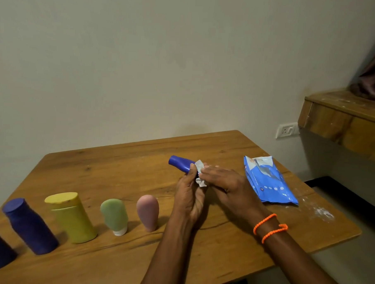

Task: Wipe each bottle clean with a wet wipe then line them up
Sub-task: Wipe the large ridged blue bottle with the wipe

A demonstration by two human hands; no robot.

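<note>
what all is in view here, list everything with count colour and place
bottles in row: five standing along table's near left: two dark blue, yellow, green, pink
blue bottle: one, held above table centre
wet wipe: one, white, against blue bottle
wipes pack: one, blue, table right
table: one, brown wood
wall socket: one, white, right wall
wooden ledge: one, right
left hand: grips blue bottle
right hand: fingers hold wet wipe; orange cord on wrist

I am seeing five bottles standing in a row (71, 218) along the surface's (116, 166) left front. Right of them, both hands are holding a sixth bottle (180, 164) above the surface, and the wipe pack (268, 184) is lying farther right.
</note>
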